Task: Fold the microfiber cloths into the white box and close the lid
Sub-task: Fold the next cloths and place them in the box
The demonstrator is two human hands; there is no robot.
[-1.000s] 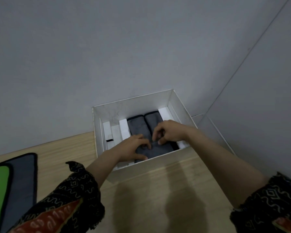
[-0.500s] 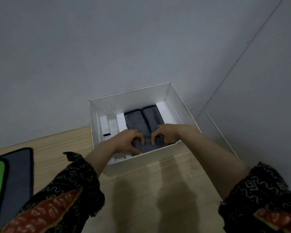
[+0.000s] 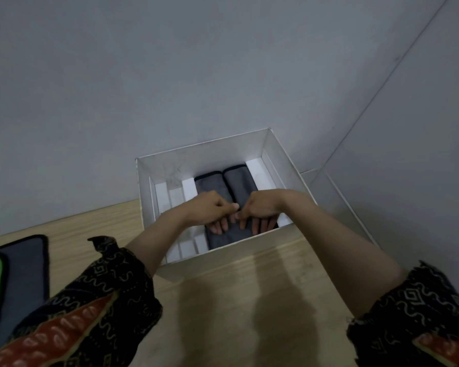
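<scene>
An open white box (image 3: 282, 152) stands on the wooden table against the grey wall. Inside it lie two folded dark grey microfiber cloths (image 3: 223, 184) side by side, flanked by white dividers. Both my hands are down in the box. My left hand (image 3: 210, 210) and my right hand (image 3: 260, 210) rest on the near part of the cloths, fingers curled and pressing into the fabric, thumbs almost touching. The near ends of the cloths are partly hidden by my hands. No lid is in view.
A grey mat with a green panel (image 3: 16, 274) lies at the left edge of the wooden table (image 3: 223, 313). A clear sheet or panel (image 3: 337, 205) leans by the box's right side, in the corner of the walls.
My hands have drawn toward the near wall of the box and curled, fingers now tucked onto the cloths' near end. The view has tilted slightly.
</scene>
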